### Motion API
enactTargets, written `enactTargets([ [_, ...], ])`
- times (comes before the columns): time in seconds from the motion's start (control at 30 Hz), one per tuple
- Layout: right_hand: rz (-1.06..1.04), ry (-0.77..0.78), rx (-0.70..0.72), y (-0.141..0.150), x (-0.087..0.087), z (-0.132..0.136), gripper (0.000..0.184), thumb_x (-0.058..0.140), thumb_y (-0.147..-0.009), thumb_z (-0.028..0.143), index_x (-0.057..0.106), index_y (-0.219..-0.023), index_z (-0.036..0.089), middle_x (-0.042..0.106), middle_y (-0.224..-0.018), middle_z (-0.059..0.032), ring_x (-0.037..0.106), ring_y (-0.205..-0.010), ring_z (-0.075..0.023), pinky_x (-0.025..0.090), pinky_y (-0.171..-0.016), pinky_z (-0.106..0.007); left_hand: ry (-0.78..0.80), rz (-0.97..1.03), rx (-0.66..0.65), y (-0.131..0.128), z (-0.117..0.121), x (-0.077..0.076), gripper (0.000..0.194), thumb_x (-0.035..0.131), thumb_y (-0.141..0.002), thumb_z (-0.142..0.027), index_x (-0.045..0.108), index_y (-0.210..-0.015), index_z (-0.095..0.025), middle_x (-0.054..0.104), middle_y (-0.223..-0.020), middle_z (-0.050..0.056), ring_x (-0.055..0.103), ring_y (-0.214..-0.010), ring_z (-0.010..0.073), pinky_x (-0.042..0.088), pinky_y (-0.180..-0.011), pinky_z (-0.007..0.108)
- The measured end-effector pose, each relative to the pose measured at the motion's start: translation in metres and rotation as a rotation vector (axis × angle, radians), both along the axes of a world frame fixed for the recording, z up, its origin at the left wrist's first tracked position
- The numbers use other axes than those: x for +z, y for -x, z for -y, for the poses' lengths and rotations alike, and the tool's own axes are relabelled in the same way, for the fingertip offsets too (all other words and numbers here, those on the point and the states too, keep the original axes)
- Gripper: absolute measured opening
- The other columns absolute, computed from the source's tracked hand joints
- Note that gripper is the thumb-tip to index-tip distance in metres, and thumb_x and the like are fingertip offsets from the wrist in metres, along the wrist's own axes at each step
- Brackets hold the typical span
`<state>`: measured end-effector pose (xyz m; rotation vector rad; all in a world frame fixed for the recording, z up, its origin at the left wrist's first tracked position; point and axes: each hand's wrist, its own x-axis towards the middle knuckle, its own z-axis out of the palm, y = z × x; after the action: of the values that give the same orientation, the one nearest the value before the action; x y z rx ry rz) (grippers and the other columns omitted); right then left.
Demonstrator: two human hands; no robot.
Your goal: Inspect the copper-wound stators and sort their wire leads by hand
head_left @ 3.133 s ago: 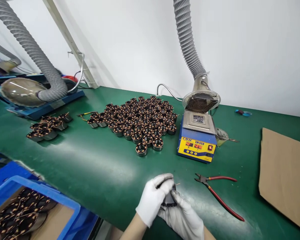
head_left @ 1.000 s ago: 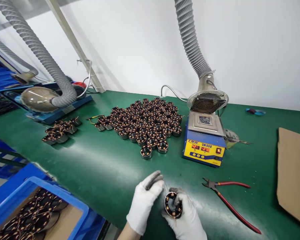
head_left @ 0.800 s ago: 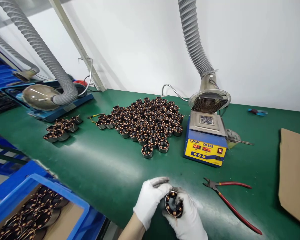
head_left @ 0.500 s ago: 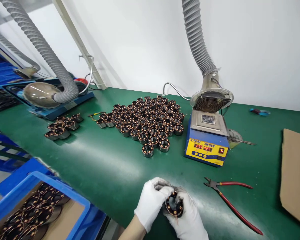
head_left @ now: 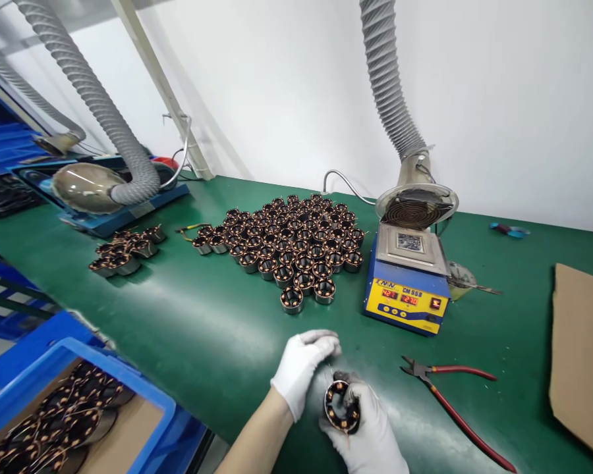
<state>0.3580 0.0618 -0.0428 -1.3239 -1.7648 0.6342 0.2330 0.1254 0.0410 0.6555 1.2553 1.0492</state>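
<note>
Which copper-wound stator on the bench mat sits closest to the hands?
The lone copper-wound stator at the front tip of the big cluster, nearest the white-gloved left hand; the others sit farther back.

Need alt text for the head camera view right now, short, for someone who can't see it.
Two white-gloved hands work at the near edge of a green bench: the right hand holds a copper-wound coil ring, and the left hand pinches a thin wire beside it. Behind lie a large cluster of coil rings, a blue-and-yellow solder pot and red-handled cutters.
</note>
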Motion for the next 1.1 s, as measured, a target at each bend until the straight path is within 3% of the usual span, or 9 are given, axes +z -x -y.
enactTargets([
  [0.1, -0.007, -0.004, 0.006, 0.0, -0.001, 0.0, 0.037, 0.066, -0.062, 0.023, 0.049, -0.094, 0.023, 0.061, -0.098, -0.0093, 0.06, -0.086, -0.0262, 0.049, -0.072, -0.036, -0.013, -0.09, -0.092, 0.013, 0.004, 0.0, 0.041, 0.074, -0.055, -0.034, 0.066, -0.089, -0.012, 0.069, -0.081, 0.007, 0.062, -0.082, 0.0206, 0.045, -0.078, 0.029],
  [0.2, -0.026, 0.013, 0.003, 0.001, -0.001, 0.0, 0.037, 0.066, -0.059, 0.02, 0.049, -0.092, 0.024, 0.061, -0.097, -0.0079, 0.06, -0.084, -0.0251, 0.049, -0.071, -0.034, 0.044, -0.177, -0.213, 0.015, 0.013, -0.004, 0.031, 0.073, -0.055, -0.03, 0.067, -0.08, -0.013, 0.069, -0.075, 0.006, 0.061, -0.074, 0.0202, 0.046, -0.07, 0.028],
  [0.5, -0.042, -0.044, 0.003, 0.001, 0.014, -0.004, 0.03, 0.067, -0.065, 0.027, 0.05, -0.09, 0.024, 0.063, -0.09, -0.0052, 0.062, -0.077, -0.0216, 0.05, -0.065, -0.03, -0.024, -0.237, 0.029, -0.001, 0.025, -0.021, 0.013, 0.066, -0.053, -0.024, 0.056, -0.054, -0.016, 0.061, -0.055, 0.001, 0.056, -0.056, 0.0153, 0.044, -0.056, 0.026],
  [0.57, -0.042, -0.061, 0.004, 0.002, 0.017, -0.005, 0.029, 0.066, -0.066, 0.029, 0.05, -0.089, 0.024, 0.064, -0.089, -0.005, 0.063, -0.075, -0.0212, 0.05, -0.063, -0.029, -0.035, -0.249, 0.054, -0.001, 0.026, -0.018, 0.012, 0.067, -0.054, -0.023, 0.06, -0.061, -0.016, 0.065, -0.062, 0.003, 0.06, -0.062, 0.018, 0.048, -0.06, 0.027],
  [0.7, -0.049, -0.034, 0.013, 0.002, 0.014, -0.004, 0.028, 0.066, -0.066, 0.03, 0.049, -0.088, 0.024, 0.063, -0.087, -0.0059, 0.062, -0.074, -0.022, 0.051, -0.062, -0.031, 0.012, -0.218, 0.001, -0.003, 0.025, -0.011, 0.037, 0.07, -0.048, -0.021, 0.065, -0.084, -0.014, 0.07, -0.084, 0.009, 0.064, -0.081, 0.0235, 0.05, -0.073, 0.031],
  [0.87, -0.026, -0.023, -0.011, 0.001, 0.011, -0.003, 0.028, 0.068, -0.062, 0.027, 0.049, -0.083, 0.023, 0.063, -0.088, -0.0058, 0.062, -0.074, -0.0223, 0.05, -0.062, -0.031, 0.034, -0.187, -0.089, -0.011, 0.014, -0.009, 0.013, 0.065, -0.052, -0.023, 0.065, -0.061, -0.013, 0.066, -0.06, 0.005, 0.06, -0.06, 0.0193, 0.046, -0.059, 0.028],
  [1.0, 0.004, -0.055, 0.016, -0.001, 0.014, -0.004, 0.035, 0.07, -0.059, 0.023, 0.05, -0.089, 0.023, 0.064, -0.091, -0.0067, 0.063, -0.078, -0.0239, 0.051, -0.065, -0.032, -0.028, -0.082, 0.085, -0.002, 0.003, -0.007, 0.02, 0.069, -0.056, -0.027, 0.067, -0.071, -0.013, 0.068, -0.065, 0.003, 0.061, -0.066, 0.0172, 0.047, -0.066, 0.026],
  [1.1, -0.004, -0.028, 0.004, -0.002, 0.007, -0.002, 0.036, 0.069, -0.058, 0.021, 0.049, -0.088, 0.024, 0.063, -0.097, -0.0073, 0.062, -0.084, -0.0251, 0.05, -0.07, -0.034, -0.067, -0.166, 0.191, 0.014, 0.004, -0.007, 0.032, 0.071, -0.059, -0.036, 0.066, -0.082, -0.015, 0.071, -0.08, 0.006, 0.063, -0.081, 0.0208, 0.048, -0.079, 0.029],
])
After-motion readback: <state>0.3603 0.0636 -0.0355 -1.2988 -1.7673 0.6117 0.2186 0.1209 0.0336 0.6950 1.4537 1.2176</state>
